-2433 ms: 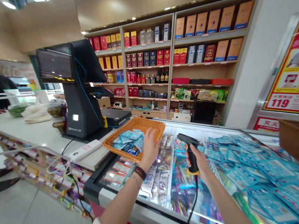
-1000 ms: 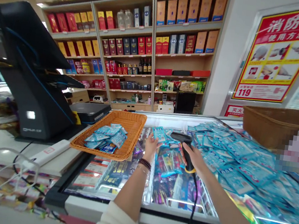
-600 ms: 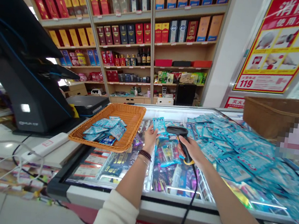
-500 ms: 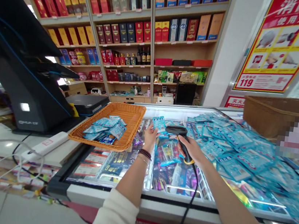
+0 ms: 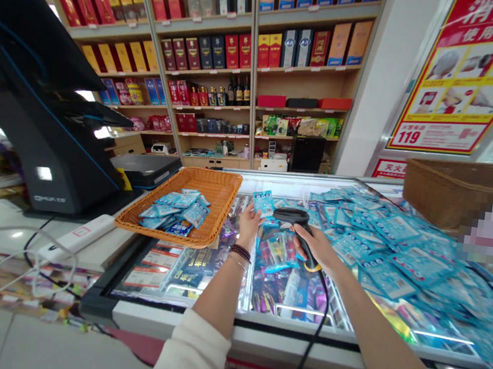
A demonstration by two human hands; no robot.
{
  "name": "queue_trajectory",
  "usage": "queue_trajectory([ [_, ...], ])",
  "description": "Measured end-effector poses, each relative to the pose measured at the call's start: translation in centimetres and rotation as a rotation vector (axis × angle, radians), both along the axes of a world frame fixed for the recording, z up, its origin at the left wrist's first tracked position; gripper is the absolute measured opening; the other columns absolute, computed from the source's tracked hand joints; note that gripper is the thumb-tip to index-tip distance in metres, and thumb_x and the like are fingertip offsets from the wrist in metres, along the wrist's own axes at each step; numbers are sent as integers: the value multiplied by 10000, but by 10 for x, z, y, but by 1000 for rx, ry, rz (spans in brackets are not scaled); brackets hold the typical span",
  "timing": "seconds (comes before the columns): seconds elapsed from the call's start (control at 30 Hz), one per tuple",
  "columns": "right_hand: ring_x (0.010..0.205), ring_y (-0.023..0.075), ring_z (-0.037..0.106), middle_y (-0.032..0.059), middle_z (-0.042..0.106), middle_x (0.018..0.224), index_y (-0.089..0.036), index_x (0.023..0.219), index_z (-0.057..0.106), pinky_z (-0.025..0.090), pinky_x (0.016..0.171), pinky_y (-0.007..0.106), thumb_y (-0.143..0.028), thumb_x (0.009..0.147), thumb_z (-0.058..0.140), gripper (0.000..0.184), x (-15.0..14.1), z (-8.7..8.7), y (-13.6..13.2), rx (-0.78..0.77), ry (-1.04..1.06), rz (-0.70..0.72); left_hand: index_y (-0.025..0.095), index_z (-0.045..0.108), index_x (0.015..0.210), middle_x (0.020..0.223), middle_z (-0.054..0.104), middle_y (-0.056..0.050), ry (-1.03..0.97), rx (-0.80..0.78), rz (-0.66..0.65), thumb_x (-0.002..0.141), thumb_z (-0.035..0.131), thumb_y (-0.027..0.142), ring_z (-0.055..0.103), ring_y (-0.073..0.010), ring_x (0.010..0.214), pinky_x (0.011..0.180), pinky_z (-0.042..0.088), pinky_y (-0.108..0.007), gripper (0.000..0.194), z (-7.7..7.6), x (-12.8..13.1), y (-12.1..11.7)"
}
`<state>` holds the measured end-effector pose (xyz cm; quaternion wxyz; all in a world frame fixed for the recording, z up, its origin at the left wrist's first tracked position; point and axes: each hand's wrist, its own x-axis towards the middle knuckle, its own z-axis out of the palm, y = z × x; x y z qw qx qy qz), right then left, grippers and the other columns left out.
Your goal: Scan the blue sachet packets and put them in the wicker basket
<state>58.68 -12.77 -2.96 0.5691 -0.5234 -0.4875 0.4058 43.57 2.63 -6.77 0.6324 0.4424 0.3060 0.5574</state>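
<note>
Between the fingers of my left hand (image 5: 249,224) is a small blue packet (image 5: 263,202), raised upright above the glass-topped freezer. My right hand (image 5: 314,246) grips a black barcode scanner (image 5: 295,217) by its handle, and the scanner's head points at the packet from close by. A black cord hangs from the handle. Left of my hands, an orange wicker basket (image 5: 219,202) holds a heap of similar blue packets (image 5: 176,210). A large spread of blue packets (image 5: 395,243) covers the freezer's right side.
A dark checkout terminal (image 5: 51,116) and a white power strip (image 5: 78,238) are on the counter at left. A brown basket (image 5: 454,191) stands at the back right. Bagged goods lie inside the freezer (image 5: 271,327). Shelves of boxes (image 5: 234,56) line the wall.
My left hand has gone from the orange basket to in front of the scanner and now holds a blue packet. The scanner has turned toward it. The view has swung right.
</note>
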Motion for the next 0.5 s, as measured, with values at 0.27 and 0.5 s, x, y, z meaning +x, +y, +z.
queue_trajectory([
  [0.27, 368, 105, 480, -36, 605, 580, -225, 845, 613, 339, 356, 259, -808, 706, 838, 639, -9, -2, 11, -1, 95, -11, 207, 719, 1168, 908, 766, -29, 30, 48, 40, 828, 864, 303, 741, -165, 861, 847, 651, -322, 382, 7, -4, 0],
  [0.5, 400, 112, 483, -6, 626, 631, -224, 812, 626, 387, 346, 273, -790, 709, 855, 619, -37, 9, 53, 70, 201, -65, 188, 703, 1076, 1124, 796, -121, 86, 183, 199, 884, 806, 293, 774, -246, 1013, 919, 647, -387, 242, 51, -63, 21],
])
